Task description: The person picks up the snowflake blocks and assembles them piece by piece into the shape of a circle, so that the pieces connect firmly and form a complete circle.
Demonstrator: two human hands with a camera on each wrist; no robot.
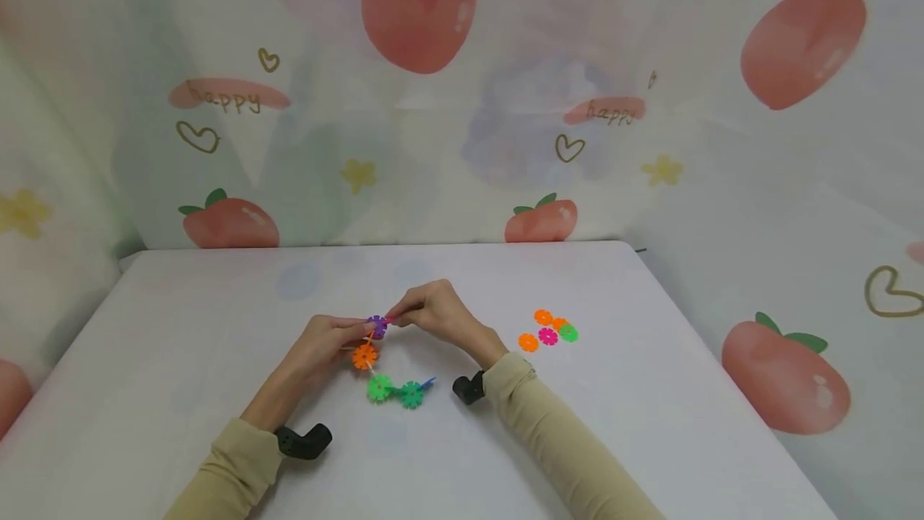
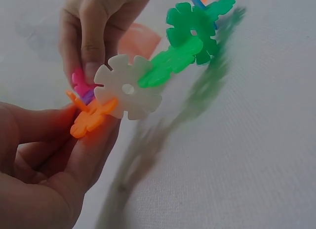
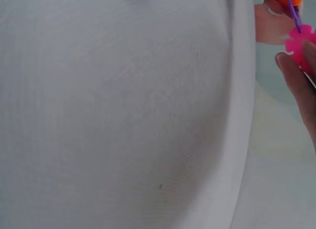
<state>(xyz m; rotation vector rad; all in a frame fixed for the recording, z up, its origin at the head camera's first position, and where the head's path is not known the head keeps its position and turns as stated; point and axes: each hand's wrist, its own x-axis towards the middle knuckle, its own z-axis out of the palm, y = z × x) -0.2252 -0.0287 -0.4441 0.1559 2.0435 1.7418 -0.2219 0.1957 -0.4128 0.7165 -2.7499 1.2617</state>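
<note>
A chain of slotted flower-shaped interlocking discs hangs from my left hand (image 1: 314, 351), whose thumb and fingers pinch it near the purple disc (image 1: 378, 327). Below the purple one come an orange disc (image 1: 365, 356), a white disc (image 2: 114, 98), two green discs (image 1: 379, 388) (image 1: 412, 395) and a blue disc (image 1: 427, 383). My right hand (image 1: 442, 314) pinches a pink disc (image 3: 299, 46) between thumb and fingertips. In the right wrist view the pink disc meets the edge of the purple one. Fingers partly cover both discs.
To the right on the white-covered table (image 1: 635, 424) lie several loose discs: orange (image 1: 528, 342), pink (image 1: 548, 336) and green (image 1: 569, 333). Each wrist carries a black camera mount (image 1: 305, 441). A fruit-print cloth (image 1: 433, 143) hangs behind the table.
</note>
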